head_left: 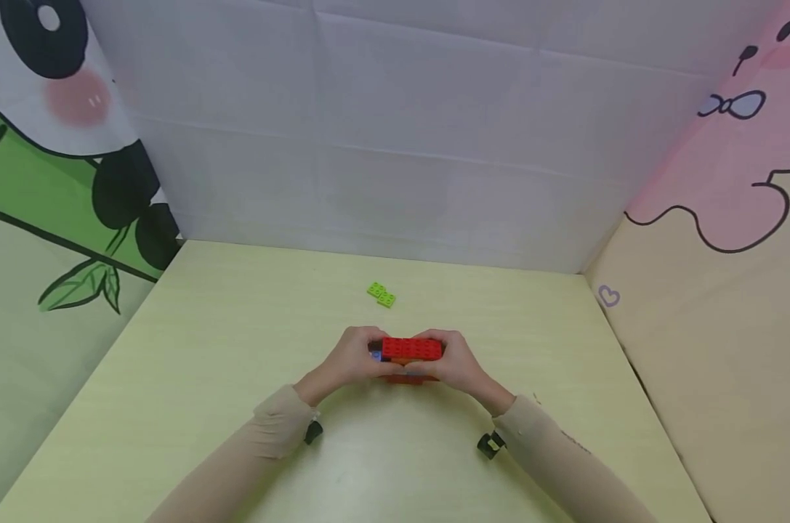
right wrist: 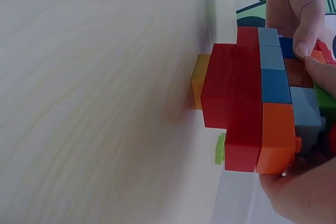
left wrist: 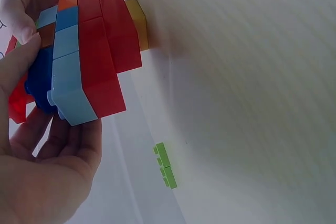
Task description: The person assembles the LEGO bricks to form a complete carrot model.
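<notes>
Both hands grip one stacked block of toy building bricks [head_left: 411, 349] from its two ends, near the middle of the table. Its layers show red, light blue, dark blue, orange, brown and green bricks in the wrist views, with a yellow brick [left wrist: 137, 23] at the bottom. The left hand [head_left: 355, 356] holds the left end, thumb on the near side and fingers round the far side. The right hand [head_left: 456, 361] grips the right end the same way. In the left wrist view the two thumbs meet at the brown brick [left wrist: 46, 35].
Two lime-green bricks [head_left: 381, 294] lie corner to corner on the pale wooden table [head_left: 270, 312], beyond the hands. A white cloth wall [head_left: 421, 145] rises behind the table, and printed panels stand at left and right. Small black devices [head_left: 490, 444] hang at the wrists.
</notes>
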Action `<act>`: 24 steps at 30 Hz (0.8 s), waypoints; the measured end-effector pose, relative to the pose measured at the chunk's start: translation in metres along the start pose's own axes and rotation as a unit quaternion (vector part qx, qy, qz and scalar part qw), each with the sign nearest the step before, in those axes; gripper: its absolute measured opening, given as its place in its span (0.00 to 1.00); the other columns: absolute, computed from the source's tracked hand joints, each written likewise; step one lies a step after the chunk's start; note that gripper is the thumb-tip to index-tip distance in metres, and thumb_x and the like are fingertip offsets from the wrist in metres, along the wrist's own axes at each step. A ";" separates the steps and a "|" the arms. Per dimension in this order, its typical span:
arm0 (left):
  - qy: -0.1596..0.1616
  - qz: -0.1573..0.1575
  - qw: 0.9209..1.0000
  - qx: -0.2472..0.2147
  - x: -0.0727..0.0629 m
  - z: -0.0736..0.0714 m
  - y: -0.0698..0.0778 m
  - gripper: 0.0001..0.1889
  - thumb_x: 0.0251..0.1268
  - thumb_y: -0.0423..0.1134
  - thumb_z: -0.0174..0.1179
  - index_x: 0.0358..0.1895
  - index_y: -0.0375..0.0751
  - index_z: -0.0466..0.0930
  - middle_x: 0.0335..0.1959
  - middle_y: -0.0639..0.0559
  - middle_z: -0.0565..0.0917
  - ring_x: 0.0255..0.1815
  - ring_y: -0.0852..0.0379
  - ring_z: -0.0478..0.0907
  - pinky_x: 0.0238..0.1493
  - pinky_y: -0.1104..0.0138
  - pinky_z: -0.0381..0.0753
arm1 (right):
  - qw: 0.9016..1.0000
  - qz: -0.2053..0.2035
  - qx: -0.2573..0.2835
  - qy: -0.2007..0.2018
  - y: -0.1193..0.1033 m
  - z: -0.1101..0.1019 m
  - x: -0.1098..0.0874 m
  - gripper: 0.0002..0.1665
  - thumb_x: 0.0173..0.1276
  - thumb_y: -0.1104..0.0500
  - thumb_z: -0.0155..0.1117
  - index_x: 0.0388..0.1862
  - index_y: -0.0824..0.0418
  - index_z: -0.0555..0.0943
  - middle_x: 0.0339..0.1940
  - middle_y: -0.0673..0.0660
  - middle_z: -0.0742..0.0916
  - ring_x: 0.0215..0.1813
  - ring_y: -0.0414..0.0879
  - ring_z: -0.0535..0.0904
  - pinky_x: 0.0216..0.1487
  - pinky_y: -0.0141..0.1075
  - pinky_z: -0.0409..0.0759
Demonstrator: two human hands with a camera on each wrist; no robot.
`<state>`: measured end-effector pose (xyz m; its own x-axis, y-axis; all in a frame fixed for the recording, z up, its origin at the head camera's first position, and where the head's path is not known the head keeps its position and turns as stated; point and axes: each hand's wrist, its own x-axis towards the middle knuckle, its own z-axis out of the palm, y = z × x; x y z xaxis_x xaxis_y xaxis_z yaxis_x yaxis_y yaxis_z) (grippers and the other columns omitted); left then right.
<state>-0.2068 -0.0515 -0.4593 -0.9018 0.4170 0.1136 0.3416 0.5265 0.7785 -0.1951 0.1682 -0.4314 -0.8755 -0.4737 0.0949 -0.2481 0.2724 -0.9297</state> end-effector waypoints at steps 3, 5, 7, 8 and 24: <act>-0.009 0.004 1.000 -0.009 0.002 -0.002 -0.002 0.15 0.44 0.52 0.76 0.33 0.52 0.84 0.28 0.64 0.81 0.32 0.58 0.76 0.36 0.64 0.76 | 1.000 0.003 0.005 -0.001 0.000 -0.001 -0.001 0.18 0.54 0.64 0.75 0.44 0.64 0.83 0.40 0.53 0.85 0.41 0.48 0.79 0.40 0.41 0.79; -0.015 0.009 1.000 -0.025 0.003 -0.004 -0.003 0.18 0.42 0.54 0.76 0.35 0.51 0.84 0.30 0.63 0.82 0.32 0.57 0.77 0.36 0.64 0.77 | 1.000 0.006 0.006 -0.001 0.000 -0.001 -0.001 0.18 0.54 0.63 0.75 0.44 0.64 0.83 0.40 0.53 0.85 0.41 0.49 0.79 0.40 0.41 0.79; -0.019 0.008 0.999 -0.048 0.005 -0.008 -0.004 0.21 0.40 0.55 0.77 0.37 0.50 0.85 0.32 0.62 0.83 0.33 0.56 0.79 0.36 0.65 0.79 | 1.000 0.009 0.004 0.000 0.001 -0.001 -0.001 0.19 0.54 0.63 0.75 0.45 0.64 0.82 0.40 0.53 0.85 0.41 0.49 0.79 0.40 0.40 0.80; -0.018 0.008 0.998 -0.059 0.006 -0.011 -0.006 0.22 0.40 0.55 0.77 0.39 0.49 0.85 0.33 0.61 0.83 0.33 0.56 0.79 0.36 0.64 0.79 | 1.000 0.012 0.001 0.001 0.001 -0.001 -0.001 0.19 0.54 0.63 0.75 0.45 0.64 0.82 0.41 0.52 0.84 0.42 0.48 0.79 0.40 0.40 0.80; 0.086 -0.041 0.993 0.073 0.066 -0.033 -0.069 0.17 0.63 0.37 0.63 0.51 0.31 0.80 0.44 0.41 0.81 0.42 0.50 0.77 0.45 0.58 0.77 | 0.999 0.050 -0.015 -0.003 0.010 0.001 0.006 0.21 0.55 0.60 0.75 0.48 0.60 0.82 0.44 0.50 0.84 0.45 0.47 0.78 0.42 0.39 0.79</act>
<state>-0.2987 -0.0845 -0.4857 -0.9557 0.2418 0.1676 0.2886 0.6604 0.6932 -0.2025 0.1670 -0.4401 -0.8939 -0.4483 -0.0002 -0.1718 0.3430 -0.9235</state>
